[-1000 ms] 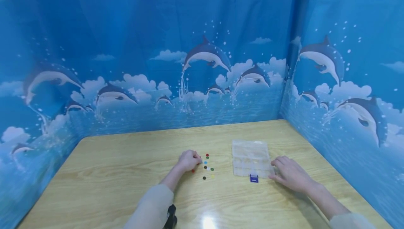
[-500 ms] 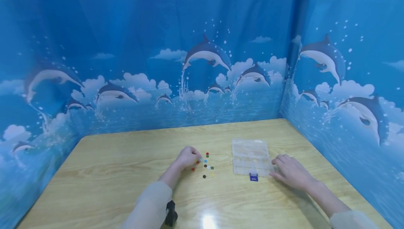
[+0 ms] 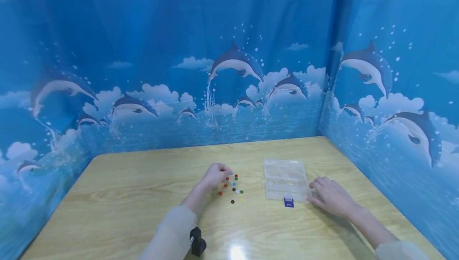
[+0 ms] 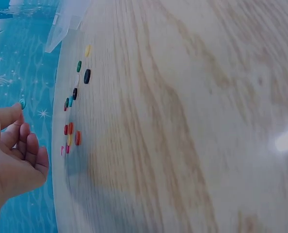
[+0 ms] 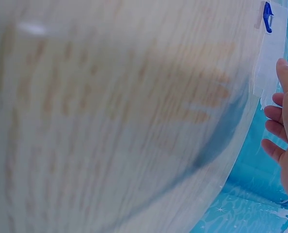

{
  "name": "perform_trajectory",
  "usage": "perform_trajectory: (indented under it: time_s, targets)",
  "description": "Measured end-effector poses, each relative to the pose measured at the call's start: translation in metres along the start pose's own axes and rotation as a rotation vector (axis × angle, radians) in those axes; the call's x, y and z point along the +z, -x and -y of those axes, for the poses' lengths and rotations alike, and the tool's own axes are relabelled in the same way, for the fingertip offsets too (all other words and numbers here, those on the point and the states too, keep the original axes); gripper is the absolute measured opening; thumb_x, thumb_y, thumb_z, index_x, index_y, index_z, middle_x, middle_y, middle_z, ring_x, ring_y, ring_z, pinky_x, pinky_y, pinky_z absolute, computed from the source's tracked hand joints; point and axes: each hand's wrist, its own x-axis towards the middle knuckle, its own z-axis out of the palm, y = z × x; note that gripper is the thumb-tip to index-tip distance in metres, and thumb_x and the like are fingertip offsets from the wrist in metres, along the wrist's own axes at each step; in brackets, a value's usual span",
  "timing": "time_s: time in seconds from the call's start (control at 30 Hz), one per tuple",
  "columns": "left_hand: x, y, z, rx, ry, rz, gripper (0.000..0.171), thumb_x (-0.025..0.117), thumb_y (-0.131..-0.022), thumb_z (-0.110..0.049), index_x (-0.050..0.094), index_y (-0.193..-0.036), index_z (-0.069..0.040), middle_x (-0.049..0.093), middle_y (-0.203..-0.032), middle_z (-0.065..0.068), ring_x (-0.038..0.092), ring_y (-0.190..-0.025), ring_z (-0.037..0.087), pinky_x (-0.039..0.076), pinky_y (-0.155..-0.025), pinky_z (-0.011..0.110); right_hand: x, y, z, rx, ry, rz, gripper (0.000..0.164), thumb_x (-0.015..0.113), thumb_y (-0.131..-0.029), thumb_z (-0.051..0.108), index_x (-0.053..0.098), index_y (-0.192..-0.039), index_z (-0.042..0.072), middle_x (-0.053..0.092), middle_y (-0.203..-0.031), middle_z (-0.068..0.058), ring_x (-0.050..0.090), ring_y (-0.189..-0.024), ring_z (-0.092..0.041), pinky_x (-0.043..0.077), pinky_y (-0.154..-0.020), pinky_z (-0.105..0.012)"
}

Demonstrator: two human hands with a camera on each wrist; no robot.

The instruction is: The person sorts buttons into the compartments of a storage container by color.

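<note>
Between thumb and forefinger, my left hand (image 3: 216, 174) pinches a small light-blue button (image 4: 23, 103), held up off the table in the left wrist view. Below and to the right of that hand lie scattered buttons: red ones (image 3: 220, 193), black ones (image 3: 232, 202), a green one (image 3: 242, 192), a blue one (image 3: 234, 184) and a yellow one (image 4: 88, 50), among others. A clear plastic compartment box (image 3: 287, 190) stands to their right with its lid (image 3: 285, 168) laid back. My right hand (image 3: 329, 194) rests with loosely bent fingers at the box's right edge.
A blue-purple latch (image 3: 289, 202) sticks out from the box's front edge. The wooden table (image 3: 136, 196) reaches back to a blue dolphin-print curtain (image 3: 161, 53). A black device (image 3: 197, 242) is strapped to the left wrist.
My left hand has moved slightly away from me and up, carrying the light-blue button, and more red buttons show beneath it. The right hand and the box stay where they were.
</note>
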Motion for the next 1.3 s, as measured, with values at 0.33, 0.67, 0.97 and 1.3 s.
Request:
perform_trajectory:
  time_s: [0.33, 0.67, 0.97, 1.3]
  targets:
    - [0.009, 0.002, -0.012, 0.083, 0.048, 0.024, 0.013, 0.057, -0.091, -0.016, 0.062, -0.093, -0.005, 0.058, -0.087, 0.014, 0.041, -0.059, 0.014, 0.037, -0.053, 0.028, 0.0, -0.001, 0.001, 0.005, 0.004, -0.007, 0.035, 0.073, -0.076, 0.03, 0.061, -0.095, 0.003, 0.058, -0.09, -0.008, 0.055, -0.084, -0.025, 0.047, -0.07, -0.042]
    - [0.024, 0.005, -0.028, 0.143, 0.065, 0.098, 0.016, 0.056, -0.093, -0.018, 0.065, -0.091, -0.006, 0.058, -0.09, 0.015, 0.041, -0.063, 0.015, 0.036, -0.059, 0.03, 0.002, 0.0, 0.002, -0.003, 0.004, -0.016, 0.035, 0.072, -0.076, 0.03, 0.06, -0.095, 0.002, 0.059, -0.091, -0.009, 0.055, -0.085, -0.025, 0.047, -0.069, -0.041]
    - [0.036, 0.008, -0.039, 0.156, 0.117, 0.118, 0.014, 0.058, -0.091, -0.017, 0.064, -0.089, -0.005, 0.056, -0.087, 0.002, 0.048, -0.081, 0.018, 0.041, -0.072, 0.033, 0.003, -0.002, -0.001, -0.027, 0.004, -0.043, 0.036, 0.072, -0.076, 0.029, 0.06, -0.096, 0.002, 0.059, -0.091, -0.009, 0.056, -0.084, -0.026, 0.048, -0.069, -0.042]
    - [0.053, 0.011, -0.044, 0.162, 0.12, 0.14, 0.013, 0.061, -0.089, -0.018, 0.066, -0.091, -0.006, 0.059, -0.092, 0.001, 0.052, -0.087, 0.015, 0.044, -0.077, 0.033, 0.003, -0.002, -0.001, 0.003, -0.016, 0.006, 0.031, 0.068, -0.081, 0.025, 0.06, -0.098, 0.001, 0.059, -0.095, -0.011, 0.056, -0.089, -0.028, 0.047, -0.074, -0.044]
